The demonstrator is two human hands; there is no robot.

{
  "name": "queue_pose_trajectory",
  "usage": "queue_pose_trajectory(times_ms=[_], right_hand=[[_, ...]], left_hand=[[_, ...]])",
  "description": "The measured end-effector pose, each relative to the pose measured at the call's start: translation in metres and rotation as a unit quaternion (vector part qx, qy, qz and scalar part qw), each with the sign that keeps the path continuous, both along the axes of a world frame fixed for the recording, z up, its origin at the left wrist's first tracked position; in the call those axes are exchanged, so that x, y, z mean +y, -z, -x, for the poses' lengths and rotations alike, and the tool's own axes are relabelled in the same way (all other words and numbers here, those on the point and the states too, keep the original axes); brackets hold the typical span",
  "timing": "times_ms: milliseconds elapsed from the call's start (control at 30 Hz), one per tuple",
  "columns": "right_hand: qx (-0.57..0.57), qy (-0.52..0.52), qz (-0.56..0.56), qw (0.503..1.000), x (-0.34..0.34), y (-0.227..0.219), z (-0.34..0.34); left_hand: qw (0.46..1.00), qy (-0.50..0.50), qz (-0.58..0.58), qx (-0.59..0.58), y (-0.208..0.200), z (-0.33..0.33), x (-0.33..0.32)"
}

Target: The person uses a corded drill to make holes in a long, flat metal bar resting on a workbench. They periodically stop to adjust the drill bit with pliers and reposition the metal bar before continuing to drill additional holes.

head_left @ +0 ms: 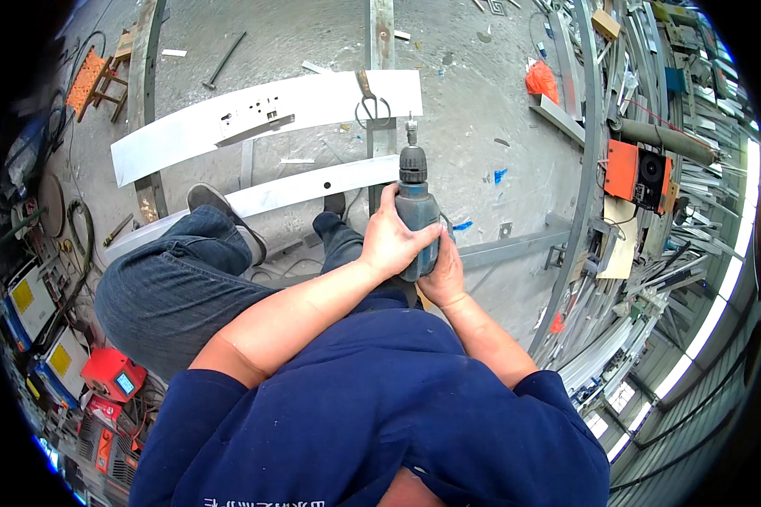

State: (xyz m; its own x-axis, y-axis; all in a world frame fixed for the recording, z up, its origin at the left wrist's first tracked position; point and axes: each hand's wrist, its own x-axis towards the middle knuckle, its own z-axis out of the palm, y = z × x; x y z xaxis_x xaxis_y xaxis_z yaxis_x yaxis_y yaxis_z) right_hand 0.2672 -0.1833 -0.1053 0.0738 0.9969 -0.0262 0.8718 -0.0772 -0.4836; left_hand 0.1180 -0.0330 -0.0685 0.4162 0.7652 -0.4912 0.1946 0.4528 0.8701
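A dark teal power drill [416, 207] is held between my two hands, its black chuck [413, 160] and a short metal bit pointing away from me. My left hand [391, 239] wraps the drill's left side, with its thumb across the body. On the other side my right hand [445, 275] closes round the rear and handle, which is mostly hidden. Beyond the drill lies a long white panel [177, 152] with small cut-outs. Scissors [370, 103] rest on its right end. A narrower white strip [287, 194] with one dark hole lies nearer my feet.
Grey steel beams [382, 34] frame the workspace. A hammer [225, 59] lies on the floor beyond the panel. Metal offcuts and an orange machine [638, 176] crowd the right. At left are an orange-topped stool [86, 83], cables and a red device with a screen [114, 374].
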Motion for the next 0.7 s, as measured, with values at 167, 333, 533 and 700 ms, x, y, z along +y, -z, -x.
queue_pose_trajectory(times_ms=[167, 333, 533, 700], right_hand=[[-0.004, 0.009, -0.022, 1.000, -0.001, -0.003, 0.000], [0.086, 0.120, 0.083, 0.986, 0.009, -0.034, 0.005], [0.373, 0.370, 0.186, 0.831, 0.024, -0.048, -0.024], [0.347, 0.377, 0.247, 0.823, 0.015, -0.042, -0.041]], left_hand=[[0.999, 0.021, -0.046, 0.006, -0.001, -0.005, -0.002], [0.994, 0.069, -0.082, 0.020, 0.011, -0.006, -0.002], [0.977, 0.191, 0.082, -0.048, 0.042, -0.007, -0.012], [0.966, 0.212, 0.130, 0.067, 0.080, -0.006, -0.020]])
